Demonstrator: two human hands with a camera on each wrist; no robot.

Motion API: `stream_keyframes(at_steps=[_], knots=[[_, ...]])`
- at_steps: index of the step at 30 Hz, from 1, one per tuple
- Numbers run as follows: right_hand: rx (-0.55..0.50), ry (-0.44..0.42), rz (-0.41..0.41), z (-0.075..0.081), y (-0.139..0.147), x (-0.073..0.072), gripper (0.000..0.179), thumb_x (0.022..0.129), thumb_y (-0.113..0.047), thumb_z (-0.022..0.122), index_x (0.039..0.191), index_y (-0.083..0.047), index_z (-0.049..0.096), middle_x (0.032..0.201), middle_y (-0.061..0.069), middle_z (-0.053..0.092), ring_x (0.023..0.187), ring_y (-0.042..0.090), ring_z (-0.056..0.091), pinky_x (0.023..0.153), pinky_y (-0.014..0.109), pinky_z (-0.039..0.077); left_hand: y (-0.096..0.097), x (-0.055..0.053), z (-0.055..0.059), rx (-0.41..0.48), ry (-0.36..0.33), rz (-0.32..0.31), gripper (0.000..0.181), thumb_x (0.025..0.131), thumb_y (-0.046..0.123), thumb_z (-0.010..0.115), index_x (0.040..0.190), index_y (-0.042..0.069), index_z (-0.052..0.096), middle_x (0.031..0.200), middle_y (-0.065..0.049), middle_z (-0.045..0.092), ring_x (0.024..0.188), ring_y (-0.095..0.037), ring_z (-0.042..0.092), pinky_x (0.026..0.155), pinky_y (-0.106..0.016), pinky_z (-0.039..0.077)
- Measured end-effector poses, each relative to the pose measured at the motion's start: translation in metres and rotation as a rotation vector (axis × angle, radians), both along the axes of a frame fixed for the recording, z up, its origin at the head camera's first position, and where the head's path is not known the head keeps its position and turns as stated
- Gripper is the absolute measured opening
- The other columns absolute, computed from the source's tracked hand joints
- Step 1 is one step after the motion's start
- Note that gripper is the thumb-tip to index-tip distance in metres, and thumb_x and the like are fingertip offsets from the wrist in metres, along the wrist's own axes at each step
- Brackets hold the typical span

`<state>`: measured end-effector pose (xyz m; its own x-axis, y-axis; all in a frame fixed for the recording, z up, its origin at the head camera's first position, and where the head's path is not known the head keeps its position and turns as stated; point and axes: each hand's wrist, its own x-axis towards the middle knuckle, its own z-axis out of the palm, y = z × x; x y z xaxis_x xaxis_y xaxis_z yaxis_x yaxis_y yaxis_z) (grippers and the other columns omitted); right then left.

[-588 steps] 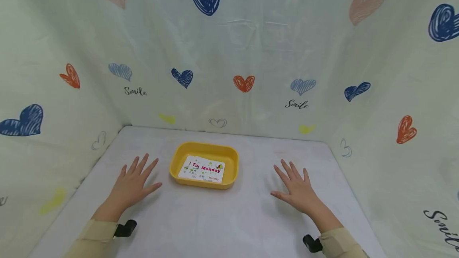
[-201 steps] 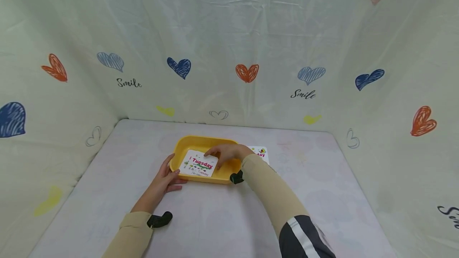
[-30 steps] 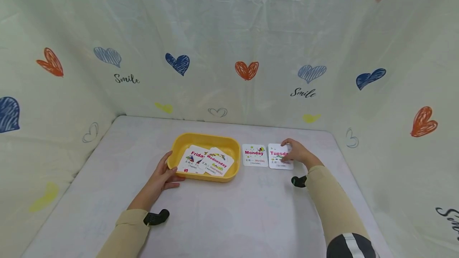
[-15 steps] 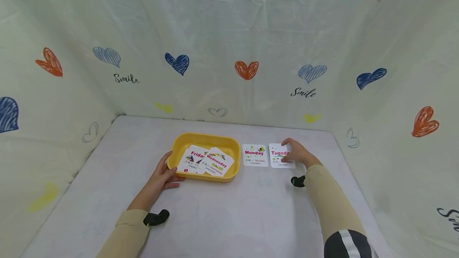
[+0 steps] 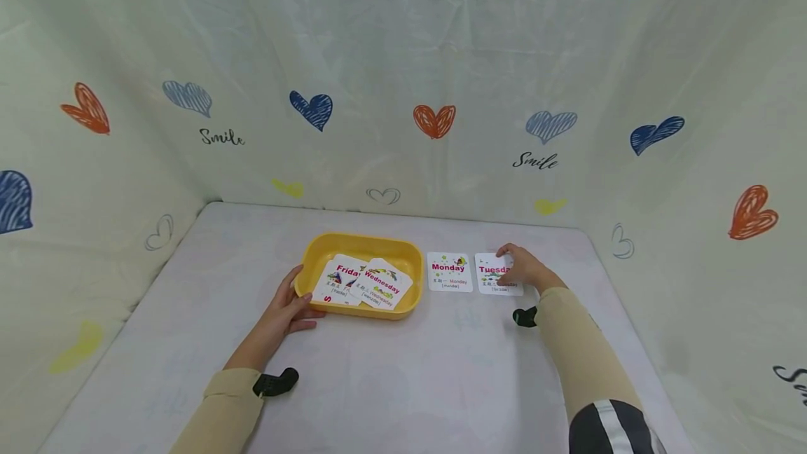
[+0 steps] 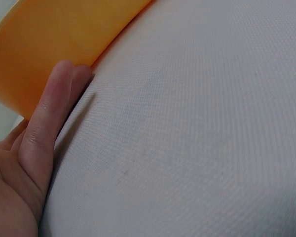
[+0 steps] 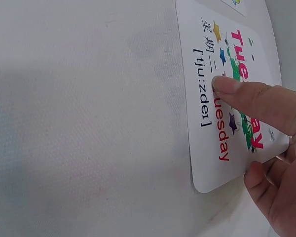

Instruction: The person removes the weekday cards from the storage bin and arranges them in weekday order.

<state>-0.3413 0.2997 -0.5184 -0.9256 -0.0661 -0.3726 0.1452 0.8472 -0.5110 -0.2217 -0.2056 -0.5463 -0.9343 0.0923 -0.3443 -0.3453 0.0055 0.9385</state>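
At the left corner of the yellow tray [image 5: 353,239], my left hand [image 5: 277,314] grips the wall, thumb at the rim and other fingers low along the outside. Inside the tray, a Wednesday card [image 5: 383,284] overlaps a Friday card [image 5: 337,279]. My right hand [image 5: 526,270] holds the white Tuesday card [image 7: 207,163] with the thumb across its printed face and curled fingers at its edge. That card stands to the right of the Monday card [image 5: 450,273], a narrow gap between them. In the left wrist view, straight fingers [image 6: 44,113] lie against the tray.
A white cloth covers the table [image 5: 403,384]. Behind it and at both sides hangs a pale curtain [image 5: 378,40] printed with hearts and "Smile". Each forearm has a black wrist device, the left device [image 5: 276,382] and the right device [image 5: 525,317].
Over the last second the Tuesday card has shifted slightly right and straightened beside Monday. Earlier, Monday and Tuesday lay in the tray; both are now on the table. The left hand stays at the tray.
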Motion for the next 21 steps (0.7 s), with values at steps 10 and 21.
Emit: stream_keyframes(at_steps=[10, 21], knots=[[0.024, -0.029, 0.018, 0.0000, 0.0017, -0.0020, 0.063, 0.076, -0.011, 0.083, 0.130, -0.009, 0.050, 0.142, 0.024, 0.039, 0.119, 0.041, 0.041, 0.107, 0.061, 0.029, 0.0012, -0.0016, -0.0006, -0.004, 0.016, -0.010, 0.071, 0.102, 0.026, 0.052, 0.155, 0.042, 0.008, 0.155, -0.011, 0.027, 0.097, -0.030, 0.068, 0.080, -0.036, 0.057], [0.046, -0.055, 0.022, 0.0037, -0.0017, -0.0021, 0.065, 0.078, -0.014, 0.082, 0.134, -0.015, 0.050, 0.146, 0.025, 0.030, 0.122, 0.042, 0.037, 0.105, 0.064, 0.030, 0.0001, -0.0011, 0.0002, 0.024, 0.004, -0.010, 0.069, 0.102, 0.025, 0.051, 0.155, 0.043, 0.010, 0.155, -0.010, 0.027, 0.099, -0.031, 0.068, 0.081, -0.036, 0.057]])
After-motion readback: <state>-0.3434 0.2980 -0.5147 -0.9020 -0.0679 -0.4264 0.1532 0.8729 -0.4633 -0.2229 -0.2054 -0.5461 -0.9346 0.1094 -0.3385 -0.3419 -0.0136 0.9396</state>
